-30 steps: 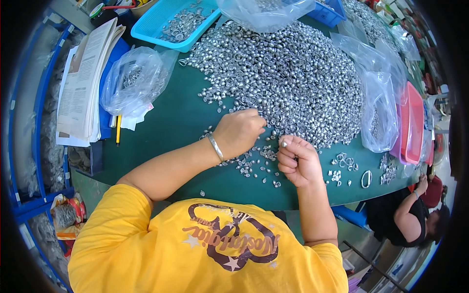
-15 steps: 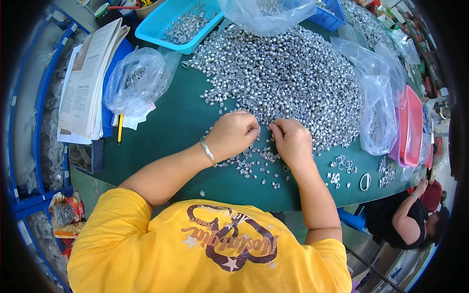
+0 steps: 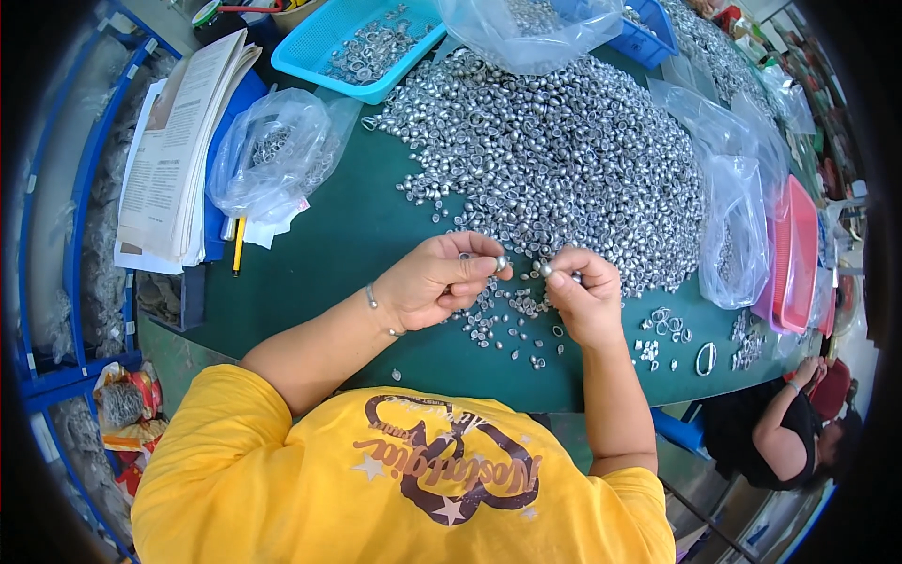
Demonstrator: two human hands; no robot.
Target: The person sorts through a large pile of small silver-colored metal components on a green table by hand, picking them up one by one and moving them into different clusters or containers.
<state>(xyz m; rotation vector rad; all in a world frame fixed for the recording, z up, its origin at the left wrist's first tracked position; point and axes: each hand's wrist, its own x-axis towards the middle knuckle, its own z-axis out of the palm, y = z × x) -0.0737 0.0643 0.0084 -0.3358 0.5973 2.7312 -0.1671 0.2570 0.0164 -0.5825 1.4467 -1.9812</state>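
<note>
both hands hover just this side of the pile (image 3: 554, 160). left hand (image 3: 434, 282) fingers pinch a silver ring (image 3: 501, 264); right hand (image 3: 584, 293) pinches another (image 3: 545, 270). a loose pinch could drop either among the strays (image 3: 503, 315) on the counter (image 3: 348, 235).

Two hands, left (image 3: 434, 282) and right (image 3: 584, 299), each pinch a small silver piece above a green table (image 3: 338, 244), near a silver heap (image 3: 554, 160).

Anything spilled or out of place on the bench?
Nothing damaged. Loose silver parts trail off the big pile across the green table beneath the left hand and right hand; a few lie near the front edge.
</note>
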